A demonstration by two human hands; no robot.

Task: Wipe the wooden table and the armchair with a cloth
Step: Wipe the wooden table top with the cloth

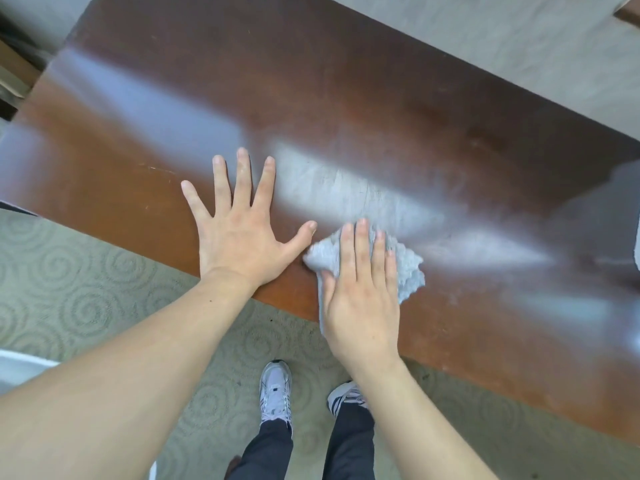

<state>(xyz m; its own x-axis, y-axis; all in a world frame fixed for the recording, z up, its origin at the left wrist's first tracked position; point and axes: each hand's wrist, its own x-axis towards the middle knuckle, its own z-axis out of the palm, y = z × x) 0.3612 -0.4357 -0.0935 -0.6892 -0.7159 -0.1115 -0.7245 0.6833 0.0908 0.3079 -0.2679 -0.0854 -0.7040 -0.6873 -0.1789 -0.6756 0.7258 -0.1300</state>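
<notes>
A glossy brown wooden table (346,98) runs across the view from upper left to lower right. My left hand (239,230) lies flat on it near the front edge, fingers spread, holding nothing. Just to its right, my right hand (363,299) presses palm-down on a crumpled light grey cloth (408,268) at the table's front edge. The cloth sticks out past my fingers on the left and right, and a strip hangs over the edge under my wrist. No armchair can be made out.
Patterned grey-green carpet (86,289) covers the floor in front of the table, where my two feet in white sneakers (275,389) stand. Pale carpet (485,39) lies beyond the table. Dark furniture edges (14,74) show at the far left.
</notes>
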